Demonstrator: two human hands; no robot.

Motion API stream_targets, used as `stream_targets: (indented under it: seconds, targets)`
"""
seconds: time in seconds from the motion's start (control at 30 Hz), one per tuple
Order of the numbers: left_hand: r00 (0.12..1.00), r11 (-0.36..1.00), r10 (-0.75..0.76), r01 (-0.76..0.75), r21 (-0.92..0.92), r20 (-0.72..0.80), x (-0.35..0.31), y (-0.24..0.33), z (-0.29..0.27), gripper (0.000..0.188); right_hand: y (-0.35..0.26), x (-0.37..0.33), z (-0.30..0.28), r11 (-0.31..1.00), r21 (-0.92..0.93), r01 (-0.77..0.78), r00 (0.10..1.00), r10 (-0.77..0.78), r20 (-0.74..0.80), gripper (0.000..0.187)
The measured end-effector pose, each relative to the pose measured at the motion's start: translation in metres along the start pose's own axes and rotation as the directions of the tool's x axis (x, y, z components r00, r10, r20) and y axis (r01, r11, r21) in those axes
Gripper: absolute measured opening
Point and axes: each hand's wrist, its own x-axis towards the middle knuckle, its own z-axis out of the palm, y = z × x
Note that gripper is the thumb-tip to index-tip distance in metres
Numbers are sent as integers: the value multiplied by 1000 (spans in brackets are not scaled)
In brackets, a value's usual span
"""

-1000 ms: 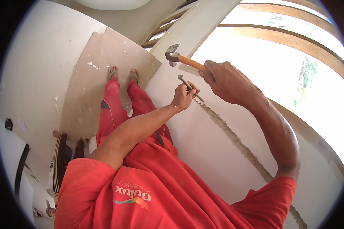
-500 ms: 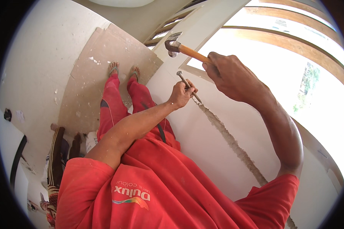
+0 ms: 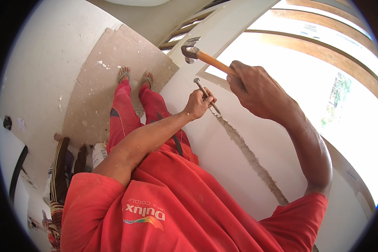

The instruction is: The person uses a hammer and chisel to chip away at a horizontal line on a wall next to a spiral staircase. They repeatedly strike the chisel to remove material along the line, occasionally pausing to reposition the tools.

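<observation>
My left hand [image 3: 200,102] is closed around a metal chisel [image 3: 203,89], its flat struck end sticking out above my fingers. The chisel's tip rests at or very near the upper end of a rough groove [image 3: 248,149] cut into the white wall [image 3: 214,164]. In my right hand [image 3: 256,88] is the wooden handle of a claw hammer [image 3: 210,59], gripped near its end. The hammer's metal head hangs a little above the chisel's struck end, apart from it.
To the right of the wall is a bright window opening with wooden bars [image 3: 315,48]. Brown sheets [image 3: 96,84] lie under my sandalled feet, dotted with white chips. Clothing [image 3: 59,168] and a white sack [image 3: 99,154] are at the left.
My right hand has shifted slightly down and to the right, tilting the hammer a little. My left hand and the chisel have hardly moved.
</observation>
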Motion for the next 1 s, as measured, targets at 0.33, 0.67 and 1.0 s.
stream_targets:
  seconds: [0.33, 0.67, 1.0]
  targets:
    - [999, 1000, 12, -12, -8, 38, 7, -6, -3, 6, -26, 8, -21, 996, 60, 64, 967, -48, -250, 28]
    - [999, 1000, -9, 8, 16, 43, 6, -5, -3, 5, 28, 33, 31, 947, -312, -75, 953, 160, 257, 28]
    - [998, 1000, 7, -7, 8, 57, 3, -1, -2, 6, 25, 49, 21, 862, -318, 396, 823, -486, -295, 21]
